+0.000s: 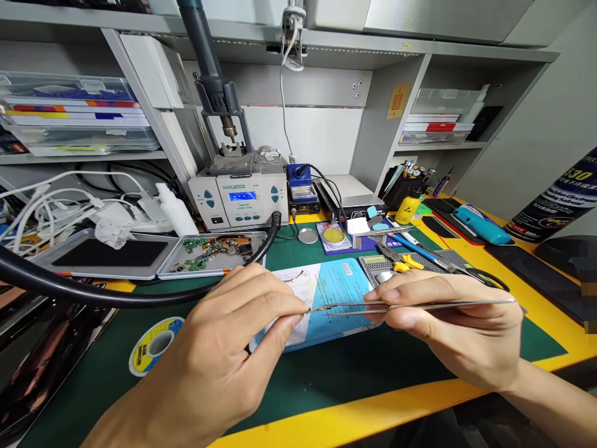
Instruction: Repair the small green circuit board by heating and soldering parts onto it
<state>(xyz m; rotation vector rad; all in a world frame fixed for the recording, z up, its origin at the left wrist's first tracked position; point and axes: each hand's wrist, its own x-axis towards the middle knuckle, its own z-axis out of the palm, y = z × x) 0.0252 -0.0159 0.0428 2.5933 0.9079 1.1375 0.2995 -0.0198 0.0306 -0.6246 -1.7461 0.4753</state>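
My right hand (459, 333) is closed around a pair of thin metal tweezers (420, 305) that lie level and point left. Their tips meet a tiny part at the fingertips of my left hand (233, 342). That hand is pinched shut, thumb against forefinger, on the small part, which I cannot make out. Both hands hover just above a light blue opened phone back (336, 292) with white stickers, lying on the green mat (349, 367).
A hot-air rework station (240, 199) stands at the back, its black hose (116, 295) curving across the left. A tray with circuit boards (212, 252), a solder-wire reel (156, 344), yellow-handled cutters (405, 264), a screw tray and a black spray can (559, 202) surround the mat.
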